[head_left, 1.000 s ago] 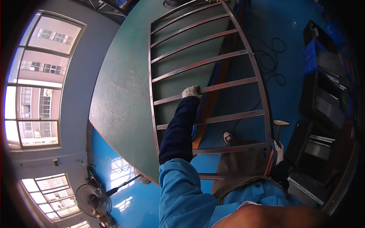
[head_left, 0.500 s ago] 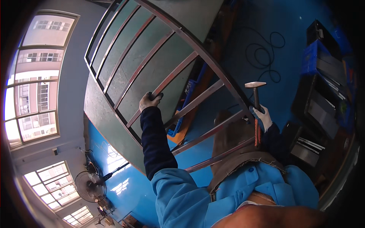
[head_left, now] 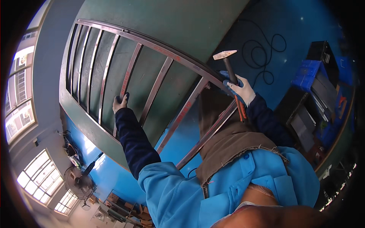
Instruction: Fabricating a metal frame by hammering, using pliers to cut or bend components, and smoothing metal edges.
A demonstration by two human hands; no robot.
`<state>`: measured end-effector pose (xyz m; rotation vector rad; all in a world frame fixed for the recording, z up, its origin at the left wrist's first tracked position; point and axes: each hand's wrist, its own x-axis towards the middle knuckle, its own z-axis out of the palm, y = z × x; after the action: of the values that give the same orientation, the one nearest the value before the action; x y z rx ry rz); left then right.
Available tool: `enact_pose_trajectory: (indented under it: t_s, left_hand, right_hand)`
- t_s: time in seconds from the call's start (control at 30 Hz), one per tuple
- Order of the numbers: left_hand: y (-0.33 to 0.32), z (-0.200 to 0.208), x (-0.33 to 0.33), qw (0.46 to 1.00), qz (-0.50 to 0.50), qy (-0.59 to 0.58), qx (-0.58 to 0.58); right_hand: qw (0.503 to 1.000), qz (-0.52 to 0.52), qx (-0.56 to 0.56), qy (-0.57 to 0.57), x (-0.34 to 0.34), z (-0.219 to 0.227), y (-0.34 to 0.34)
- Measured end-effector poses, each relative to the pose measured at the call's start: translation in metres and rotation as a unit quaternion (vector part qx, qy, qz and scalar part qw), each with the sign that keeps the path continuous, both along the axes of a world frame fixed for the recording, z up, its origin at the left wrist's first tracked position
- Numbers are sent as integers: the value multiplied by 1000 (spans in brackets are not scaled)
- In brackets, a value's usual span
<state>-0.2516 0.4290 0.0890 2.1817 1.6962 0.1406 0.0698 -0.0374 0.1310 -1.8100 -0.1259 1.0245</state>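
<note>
A metal frame [head_left: 163,50] with several crossbars lies largely over the green tabletop [head_left: 182,22], its near end reaching past the table edge toward my apron. Gloved, my left hand [head_left: 120,103] is closed round one crossbar near the middle of the frame. My right hand [head_left: 243,90], in a white and blue glove, holds a hammer [head_left: 229,68] upright with its head above the fist and its orange-marked grip below. That hand is beside the frame's right-hand rail; whether its fingers also grip the rail is hidden.
Black and blue bins [head_left: 304,110] with flat pieces stand at the right. A dark cable [head_left: 262,53] lies coiled on the blue floor beyond the table. A standing fan [head_left: 79,182] is at the lower left, near windows [head_left: 40,174].
The frame has shifted left and settled lower over the tabletop, with both hands moving along with it. The hammer has moved left and up in the picture. My view has turned somewhat.
</note>
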Motion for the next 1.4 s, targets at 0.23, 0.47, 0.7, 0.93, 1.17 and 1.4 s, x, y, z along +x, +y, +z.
enact_pose_trajectory:
  t_s: [0.23,0.47,0.7,0.93,1.17,1.4]
  left_hand:
    - [-10,-2,18,990,-45,77,112]
    - [-43,52,77,963,-85,-27,256]
    - [-308,36,250,950,-81,-255,160]
    - [-437,29,365,971,127,-165,122]
    - [-433,25,356,990,136,7,47]
    - [-458,42,336,986,152,8,-70]
  right_hand:
    - [997,-21,47,50,34,-6,-18]
    - [995,18,-57,80,122,8,-43]
    - [885,276,-215,-307,282,11,8]
    - [524,422,-185,-716,368,-11,152]
    - [794,452,216,-343,265,-11,134]
    - [931,347,41,110,209,-8,85]
